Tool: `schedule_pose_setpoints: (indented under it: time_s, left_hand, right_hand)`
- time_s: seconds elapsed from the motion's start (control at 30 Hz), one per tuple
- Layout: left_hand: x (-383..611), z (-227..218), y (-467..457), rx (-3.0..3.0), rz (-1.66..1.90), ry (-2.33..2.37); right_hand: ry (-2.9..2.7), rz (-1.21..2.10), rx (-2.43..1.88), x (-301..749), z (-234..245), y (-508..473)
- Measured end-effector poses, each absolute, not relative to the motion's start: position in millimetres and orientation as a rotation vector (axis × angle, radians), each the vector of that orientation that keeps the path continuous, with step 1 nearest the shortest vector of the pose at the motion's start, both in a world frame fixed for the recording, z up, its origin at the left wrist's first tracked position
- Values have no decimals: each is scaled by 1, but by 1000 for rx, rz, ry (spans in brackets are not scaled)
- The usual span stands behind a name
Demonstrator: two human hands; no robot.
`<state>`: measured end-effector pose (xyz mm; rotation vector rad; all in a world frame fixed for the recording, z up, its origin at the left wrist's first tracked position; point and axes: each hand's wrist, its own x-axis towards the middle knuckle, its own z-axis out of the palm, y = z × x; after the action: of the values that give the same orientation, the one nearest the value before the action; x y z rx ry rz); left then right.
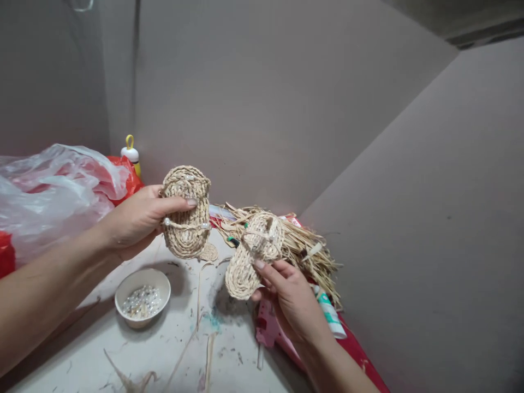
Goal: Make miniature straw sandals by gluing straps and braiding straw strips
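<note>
My left hand (137, 221) grips a small woven straw sandal (186, 213) held upright, thumb across its front; the sandal carries a thin strap with small white beads. My right hand (289, 297) holds a second woven straw sandal (254, 256) from below, tilted, fingertips on its edge. Both sandals hang above a stained white table (172, 349). The two sandals are apart, roughly level with each other.
A white bowl of pearl beads (142, 297) stands on the table below my left hand. A heap of loose straw (303, 245) lies behind the right sandal. A pink glue gun (266, 327), a glue tube (329, 314), plastic bags (53, 191) and a small bottle (131, 150) surround them.
</note>
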<state>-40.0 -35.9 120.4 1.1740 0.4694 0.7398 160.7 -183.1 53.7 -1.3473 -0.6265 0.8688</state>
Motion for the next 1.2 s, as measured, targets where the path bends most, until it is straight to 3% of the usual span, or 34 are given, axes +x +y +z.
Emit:
schedule_pose_setpoints:
  time_s: [1.2]
  left_hand:
    - [-46, 135, -60, 1248, 708, 441]
  right_hand:
    - [-678, 1015, -1288, 145, 43, -212]
